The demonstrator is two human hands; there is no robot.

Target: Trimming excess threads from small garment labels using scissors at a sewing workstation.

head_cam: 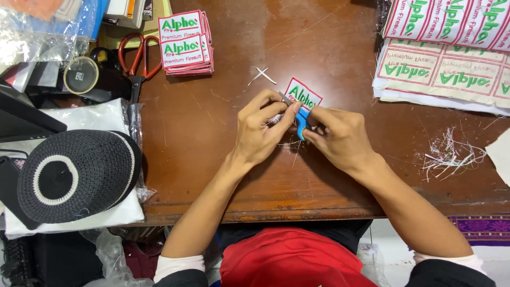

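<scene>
Patch [304, 94], white with a red border and green letters: out near the middle of the table [223, 159], a bit toward the far edge. Lifted at its near side, tipped up between both hands.

Pinched at the near edge by the left hand [260, 130]. Grip there narrow, thumb and fingers closed on the cloth. Small blue scissors [303, 121] in the right hand [340, 139]. Grip there closed around the blue handles, thin metal tips pointing up and left to the patch's near edge, right beside the left fingertips. Cannot tell if the blades are open or closed.

Looks like snipping time: cleaning loose threads off the border of the patch. A few pale threads hanging down just under the hands.

Probably calls next for a tiny, careful cut. Tips close along the red border, not into it. Fingers of the left hand out of the blades' way. Cloth pulled tight so the thread stands up. Then maybe a small turn of the patch to bring a new side to the blades.

Most of the patch sticking out past the hands, toward the far edge of the table. Only its near edge inside the left grip.

Around: a stack of the same patches [186, 42] by the far left part of the table, big red scissors [139, 53] next to it. Sheets of uncut patches [451, 69] at the far right corner. A heap of thread scraps [449, 151] near the right edge. A black knitted cap [74, 172] off the left edge.
</scene>
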